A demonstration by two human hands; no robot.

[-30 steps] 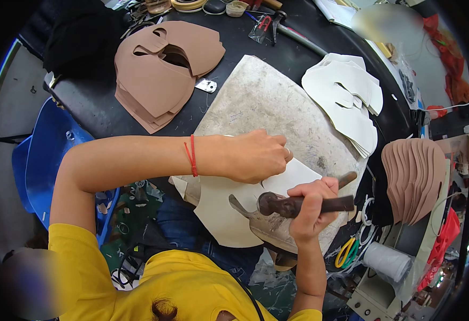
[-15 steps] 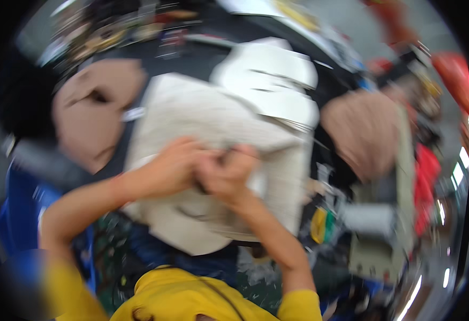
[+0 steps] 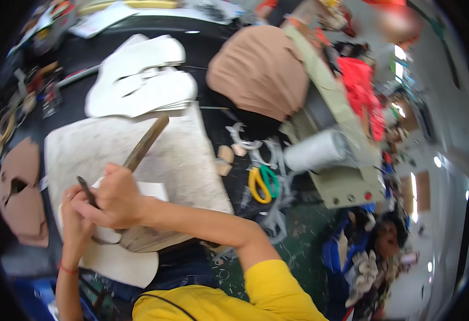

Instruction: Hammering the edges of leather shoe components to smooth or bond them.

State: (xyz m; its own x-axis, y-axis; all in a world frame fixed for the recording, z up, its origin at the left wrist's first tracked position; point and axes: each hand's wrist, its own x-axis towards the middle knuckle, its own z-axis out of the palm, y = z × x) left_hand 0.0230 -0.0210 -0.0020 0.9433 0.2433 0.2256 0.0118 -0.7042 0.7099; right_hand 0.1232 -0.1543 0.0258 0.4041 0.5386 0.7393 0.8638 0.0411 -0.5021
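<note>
Closer together now, right hand [image 3: 115,199] clenches wooden handle [image 3: 147,141], left hand [image 3: 75,220] curls, contents unclear.

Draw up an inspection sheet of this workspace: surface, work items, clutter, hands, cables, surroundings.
Surface: black table; pale board on it, marked and smudged.
Work items: white piece projecting past the board's near edge; white stack at its far edge; left brown stack; right brown stack.
Clutter: yellow loop and green loop near the white roll.
Hands: right hand closed on a wooden handle; left hand against it, grip unclear.
Cables: black cord across the yellow shirt.
Surroundings: knobbed box at right; littered green floor.
</note>
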